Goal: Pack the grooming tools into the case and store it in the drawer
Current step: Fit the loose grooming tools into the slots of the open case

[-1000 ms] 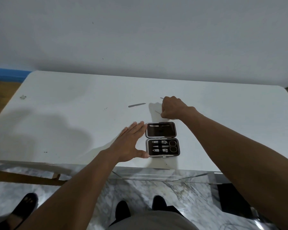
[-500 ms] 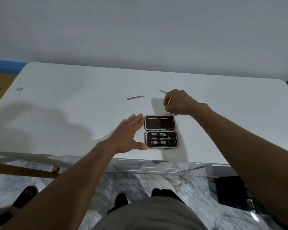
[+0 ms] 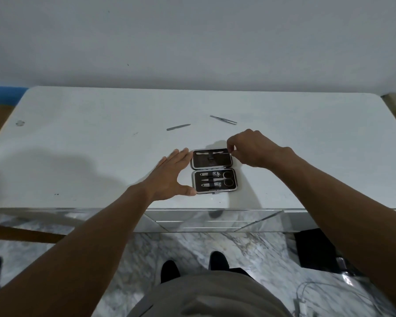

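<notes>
The small grooming case (image 3: 234, 179) lies open near the front edge of the white table (image 3: 89, 156). Its near half holds clippers, a file and scissors (image 3: 226, 179); its far half holds a flat pusher (image 3: 204, 153). My left hand (image 3: 169, 177) rests open and flat against the case's left side, thumb at the near corner. My right hand (image 3: 252, 149) pinches a thin metal tool (image 3: 222, 153) at the far half's right edge. A nail file (image 3: 178, 127) and tweezers (image 3: 223, 120) lie loose on the table behind the case.
A mirrored drawer front (image 3: 215, 223) runs under the table edge below the case. The wall stands right behind the table. Marble floor, my shoes and a dark box (image 3: 316, 248) are below.
My right hand has come back from near the tweezers to the case's far half, bringing a thin tool. The tweezers are now uncovered. My left hand stays against the case.
</notes>
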{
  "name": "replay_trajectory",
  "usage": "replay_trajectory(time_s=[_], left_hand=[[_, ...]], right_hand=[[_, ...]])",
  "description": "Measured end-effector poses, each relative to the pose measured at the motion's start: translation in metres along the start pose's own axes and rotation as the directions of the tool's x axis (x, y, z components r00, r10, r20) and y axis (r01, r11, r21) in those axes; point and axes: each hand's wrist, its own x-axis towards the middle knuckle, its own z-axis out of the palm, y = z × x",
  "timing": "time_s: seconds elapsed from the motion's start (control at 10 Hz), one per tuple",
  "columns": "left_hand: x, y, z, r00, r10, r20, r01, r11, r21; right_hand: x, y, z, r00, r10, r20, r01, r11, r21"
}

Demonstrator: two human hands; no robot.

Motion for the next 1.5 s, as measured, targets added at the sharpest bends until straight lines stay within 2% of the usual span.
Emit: replay_trajectory(time_s=[0.2,0.6,0.8,1.3,1.5], left_hand=[[0.000,0.000,0.000,1.000,0.001,-0.016,-0.001,0.999,-0.034],[0.000,-0.003,0.002,1.000,0.011,-0.021,-0.012,0.999,-0.042],[0.001,-0.003,0.002,1.000,0.013,-0.020,-0.014,0.999,-0.047],[0.002,-0.006,0.002,1.000,0.012,-0.012,-0.012,0.999,-0.041],[0.002,-0.005,0.002,1.000,0.013,-0.014,-0.014,0.999,-0.038]], right_hand=[[0.004,-0.005,0.006,0.998,-0.061,0.002,0.060,0.996,-0.065],[0.007,-0.009,0.011,1.000,-0.024,-0.011,0.024,1.000,0.009],[0.011,-0.015,0.012,0.998,-0.059,-0.001,0.059,0.998,0.027],[0.011,-0.025,0.016,0.992,-0.120,-0.030,0.112,0.973,-0.200],[0.012,-0.028,0.018,0.987,-0.155,-0.031,0.145,0.965,-0.218]])
